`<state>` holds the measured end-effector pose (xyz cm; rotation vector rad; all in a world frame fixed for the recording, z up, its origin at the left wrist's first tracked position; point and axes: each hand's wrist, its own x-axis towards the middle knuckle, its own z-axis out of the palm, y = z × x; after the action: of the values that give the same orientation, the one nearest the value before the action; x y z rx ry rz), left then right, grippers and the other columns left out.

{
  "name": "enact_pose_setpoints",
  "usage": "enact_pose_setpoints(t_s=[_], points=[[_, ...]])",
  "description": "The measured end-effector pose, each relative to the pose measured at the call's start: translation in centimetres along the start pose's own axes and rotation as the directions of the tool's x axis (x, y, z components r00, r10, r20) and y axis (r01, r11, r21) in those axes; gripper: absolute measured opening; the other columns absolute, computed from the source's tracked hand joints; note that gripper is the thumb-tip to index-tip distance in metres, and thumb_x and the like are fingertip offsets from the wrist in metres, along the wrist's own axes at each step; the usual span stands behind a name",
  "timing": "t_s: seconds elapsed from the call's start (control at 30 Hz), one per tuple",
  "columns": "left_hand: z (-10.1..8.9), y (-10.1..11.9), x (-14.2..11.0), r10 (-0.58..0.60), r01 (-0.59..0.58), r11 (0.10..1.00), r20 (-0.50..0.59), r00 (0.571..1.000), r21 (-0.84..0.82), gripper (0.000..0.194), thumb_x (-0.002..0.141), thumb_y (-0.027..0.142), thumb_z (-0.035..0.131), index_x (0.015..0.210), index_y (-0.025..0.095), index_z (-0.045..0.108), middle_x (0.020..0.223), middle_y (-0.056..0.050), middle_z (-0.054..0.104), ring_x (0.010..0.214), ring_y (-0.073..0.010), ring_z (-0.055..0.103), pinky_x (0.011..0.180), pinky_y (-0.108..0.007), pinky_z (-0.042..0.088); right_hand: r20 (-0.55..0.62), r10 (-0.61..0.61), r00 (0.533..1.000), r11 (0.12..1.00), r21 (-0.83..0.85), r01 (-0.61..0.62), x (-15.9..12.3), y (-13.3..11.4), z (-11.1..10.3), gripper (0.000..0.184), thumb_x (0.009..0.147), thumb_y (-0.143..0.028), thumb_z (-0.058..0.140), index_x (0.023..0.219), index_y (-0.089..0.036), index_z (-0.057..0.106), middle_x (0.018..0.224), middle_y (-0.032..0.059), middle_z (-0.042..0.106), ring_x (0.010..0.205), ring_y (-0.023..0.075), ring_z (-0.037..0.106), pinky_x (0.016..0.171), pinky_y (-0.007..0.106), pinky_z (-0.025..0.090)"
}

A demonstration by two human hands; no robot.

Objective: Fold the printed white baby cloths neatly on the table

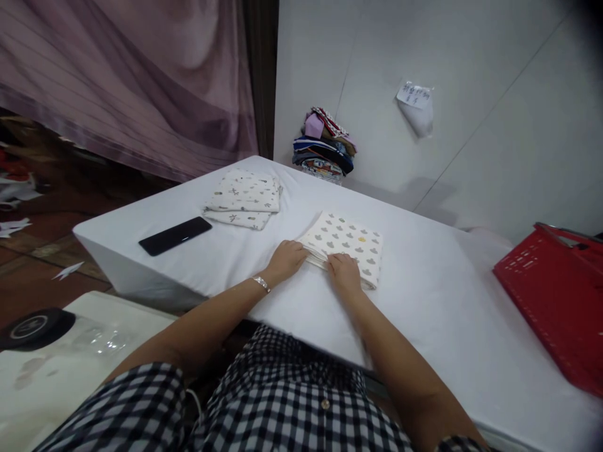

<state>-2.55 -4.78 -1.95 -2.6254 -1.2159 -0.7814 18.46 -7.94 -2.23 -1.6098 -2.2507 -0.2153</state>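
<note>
A folded white cloth (347,242) with grey cloud-like prints and one yellow print lies flat on the white-covered table (414,314). My left hand (287,259) is closed on its near left corner, with the thumb side hidden. Farther right along the same near edge, my right hand (343,271) grips the folded layers, fingertips on top. Beyond my left hand sits a second folded cloth (245,194), white with small dark prints, its layers uneven. A black phone (175,236) lies to the left of that cloth's near edge.
Against the wall, a pile of folded clothes (325,147) stands past the table's far edge. A red plastic basket (556,295) rests at the right. At lower left, a pale surface (127,307) holds a dark round object (38,328). A pink curtain (141,75) hangs behind.
</note>
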Motion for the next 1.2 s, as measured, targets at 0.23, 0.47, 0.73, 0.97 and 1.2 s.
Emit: enact_pose_setpoints(t_s=[0.23,0.47,0.73,0.97,1.2], points=[[0.7,0.5,1.1,0.046,-0.048,0.998,0.043,0.998,0.051,0.015,0.089,0.024,0.051,0.093,0.022,0.066,0.087,-0.003,0.067,0.084,-0.0182,0.058,0.073,-0.034,0.039,0.003,0.036,0.999,0.999,0.001,-0.036,0.1,0.0,0.0,0.024,0.096,-0.031,0.043,0.102,-0.023,0.065,0.103,0.0064,0.066,0.094,0.0209,0.052,0.078,0.033,0.033],[0.9,0.1,1.8,0.099,-0.103,0.993,0.072,0.992,0.056,0.021,0.09,0.018,0.047,0.08,0.019,0.066,0.081,-0.004,0.067,0.08,-0.0185,0.059,0.072,-0.034,0.037,-0.003,0.007,1.0,1.0,-0.023,-0.007,0.0,0.1,-0.1,0.024,0.096,-0.03,0.042,0.102,-0.022,0.064,0.102,0.0069,0.065,0.093,0.0211,0.052,0.078,0.033,0.033],[0.6,-0.5,0.4,0.178,-0.183,0.977,0.055,0.983,0.107,0.021,0.092,0.018,0.046,0.081,0.018,0.064,0.081,-0.003,0.066,0.081,-0.0183,0.057,0.072,-0.034,0.037,0.005,-0.006,1.0,1.0,-0.003,0.006,-0.2,-0.1,-0.3,0.023,0.095,-0.03,0.045,0.104,-0.022,0.065,0.105,0.0058,0.065,0.093,0.0205,0.051,0.077,0.033,0.033],[-0.3,0.5,0.3,0.159,-0.158,0.979,0.001,0.987,0.128,0.022,0.092,0.022,0.046,0.079,0.019,0.063,0.082,-0.005,0.064,0.084,-0.0192,0.056,0.074,-0.035,0.041,0.001,-0.026,1.0,1.0,-0.014,0.026,-0.3,-0.2,-0.3,0.025,0.096,-0.029,0.043,0.106,-0.021,0.065,0.106,0.0076,0.064,0.094,0.021,0.05,0.079,0.033,0.033],[0.7,0.5,0.9,0.185,-0.189,0.981,0.082,0.979,0.043,0.038,0.094,0.031,0.043,0.129,0.019,0.049,0.136,-0.009,0.052,0.13,-0.0223,0.041,0.11,-0.045,0.026,0.03,-0.02,0.999,0.998,-0.058,0.022,-0.7,-0.6,-0.2,0.029,0.096,-0.025,0.04,0.113,-0.019,0.062,0.111,0.0103,0.062,0.099,0.0225,0.05,0.084,0.036,0.035]])
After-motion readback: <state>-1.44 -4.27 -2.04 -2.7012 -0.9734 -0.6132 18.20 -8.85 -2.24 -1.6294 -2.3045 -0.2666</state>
